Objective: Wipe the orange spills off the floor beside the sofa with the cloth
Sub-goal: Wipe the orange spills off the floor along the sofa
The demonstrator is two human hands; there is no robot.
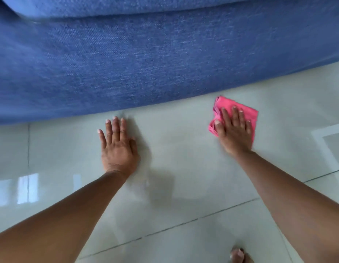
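Observation:
A pink cloth (246, 112) lies folded on the pale tiled floor (184, 149), close to the lower edge of the blue sofa (146, 63). My right hand (234, 130) presses flat on top of the cloth, fingers spread toward the sofa. My left hand (117, 143) rests flat on the bare floor to the left, fingers apart, holding nothing, its fingertips near the sofa's edge. I see no orange spill on the visible tiles; the frame is slightly blurred.
The sofa's front runs across the whole upper half of the view. Glossy tiles with dark grout lines (184, 223) reflect window light. A bare foot (239, 255) shows at the bottom edge.

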